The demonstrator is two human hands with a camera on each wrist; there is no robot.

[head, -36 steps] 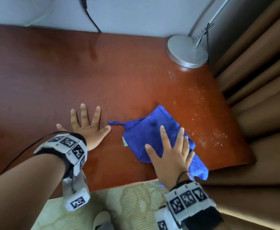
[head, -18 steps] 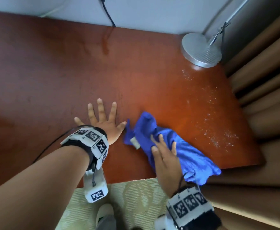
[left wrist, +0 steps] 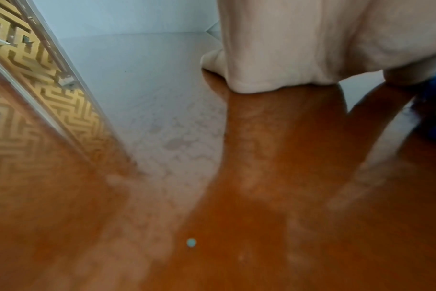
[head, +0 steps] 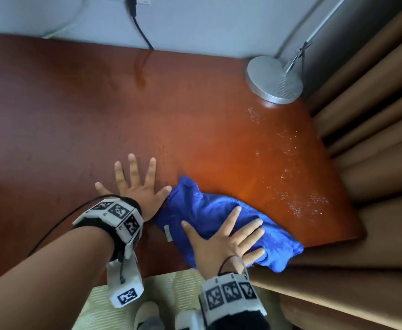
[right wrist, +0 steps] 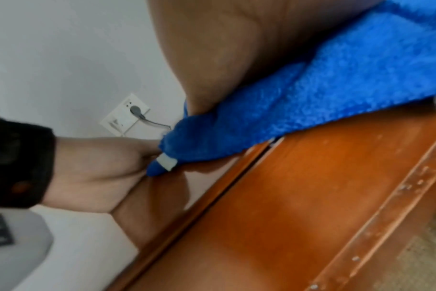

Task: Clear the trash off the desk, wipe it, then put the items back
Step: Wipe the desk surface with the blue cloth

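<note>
A blue cloth (head: pixel 221 215) lies bunched near the front right edge of the red-brown desk (head: pixel 76 120), one end hanging over the edge. My right hand (head: pixel 228 241) presses flat on it, fingers spread and straight. In the right wrist view the blue cloth (right wrist: pixel 311 98) sits under my palm with its white tag showing. Beside the cloth my left hand (head: pixel 135 189) lies flat on the desk with fingers splayed, its thumb touching the cloth's left end. White specks (head: pixel 297 186) dust the desk's right side.
A round silver lamp base (head: pixel 275 79) stands at the back right corner. A black cable (head: pixel 140 25) drops from a wall socket behind the desk. Brown curtains (head: pixel 373 139) hang along the right edge. Patterned floor (head: pixel 171 296) lies below the front edge.
My right hand went from flat on the cloth to dragging it left and bunching it, and now presses flat on it again with fingers spread. The left hand stayed flat.
</note>
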